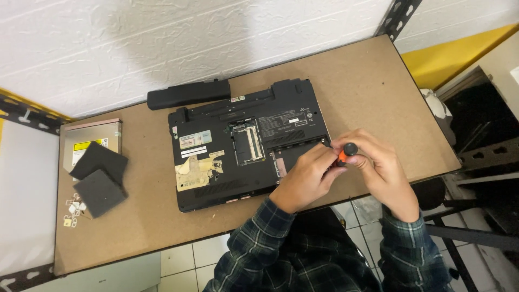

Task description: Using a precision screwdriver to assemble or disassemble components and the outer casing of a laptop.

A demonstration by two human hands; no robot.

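A flat brown table top made of pressed board (357, 86) fills the middle of the frame. A black laptop computer turned upside down (248, 148) lies on it near the middle, with some covers off so the inside parts show. Just above it, toward the upper middle, lies a long black battery bar (188, 93), close to the laptop but apart. At the left side lies a flat silver metal disc drive (86, 135). Two dark grey square foam pads (99, 176) rest partly on the drive and partly on the table. Below them, at the left edge, sit some tiny white bits (73, 208).
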